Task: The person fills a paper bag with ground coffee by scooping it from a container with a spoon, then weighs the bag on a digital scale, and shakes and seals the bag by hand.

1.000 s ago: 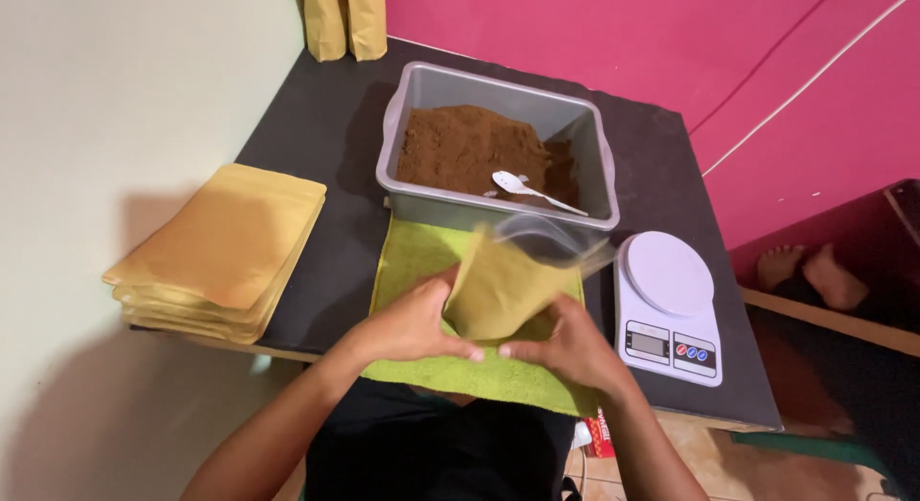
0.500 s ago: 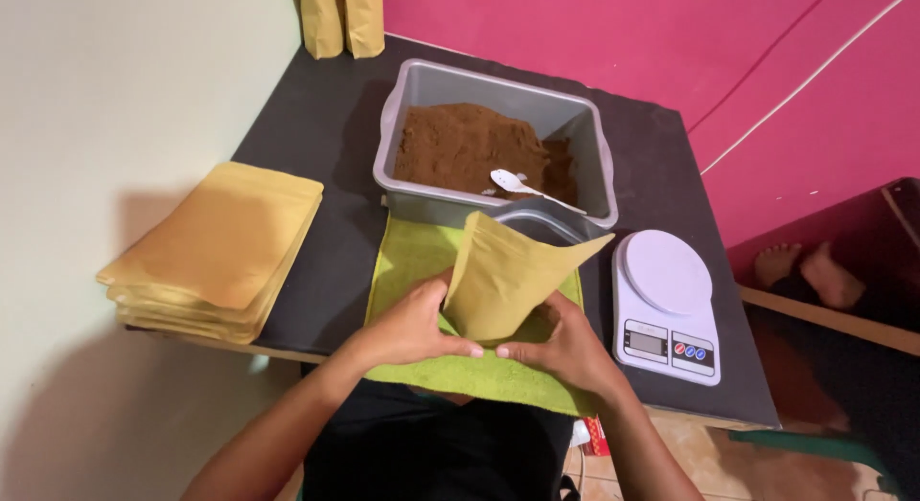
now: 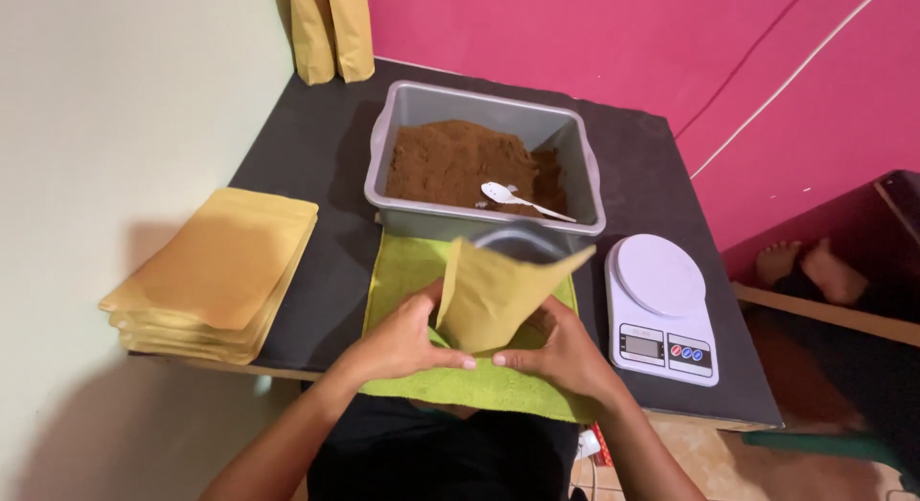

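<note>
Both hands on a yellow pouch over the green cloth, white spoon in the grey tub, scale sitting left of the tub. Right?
Not quite: the head view shows the white scale to the right of the grey tub. Both the left hand and right hand hold the yellow pouch over the green cloth; the white spoon is in the tub.

A gray tub [image 3: 402,137] of brown powder [image 3: 450,161] sat on the black counter [image 3: 316,147]. A white scale [image 3: 661,305] stood nearby. Yellow bags [image 3: 216,271] lay stacked.

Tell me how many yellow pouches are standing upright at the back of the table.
2: both standing pouches are side by side at the table's far left corner against the wall, behind the grey tub. Their tops are cut off by the frame.
</note>
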